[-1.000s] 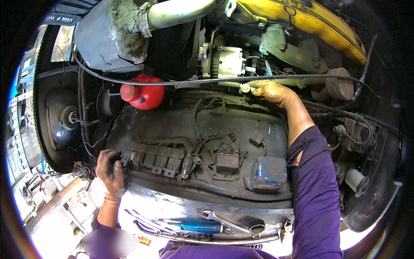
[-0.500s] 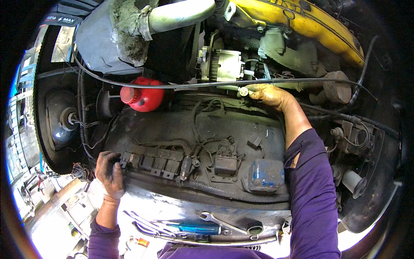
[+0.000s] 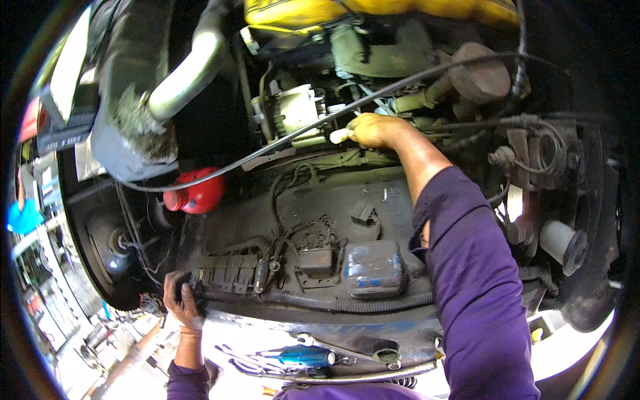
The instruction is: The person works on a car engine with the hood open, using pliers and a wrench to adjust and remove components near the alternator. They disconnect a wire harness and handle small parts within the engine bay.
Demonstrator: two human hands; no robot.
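My right hand (image 3: 375,129) reaches deep into a vehicle's engine bay, its fingers closed around a pale, round-ended piece (image 3: 340,136). What the rest of that piece looks like is hidden by the fingers. Just left of it sits a brightly lit silver alternator (image 3: 297,112). A thin black cable (image 3: 287,139) runs slantwise in front of the alternator. At the near left, my left hand (image 3: 183,300) leans on the front edge of the bay, thumb apart from the fingers and nothing seen in it. Beside it lies a row of black relays (image 3: 227,272).
A red round container (image 3: 200,192) stands at the left, below a grey air box (image 3: 130,143) with a silver pipe. Blue-stained metal box (image 3: 373,268) sits on the black panel. Wrenches and a blue-handled tool (image 3: 307,355) lie along the front ledge. A yellow engine cover (image 3: 380,8) is at the back.
The view has shifted and tilted, so the cable now slants. My right hand stays by the alternator with the pale piece; my left hand remains on the front edge.
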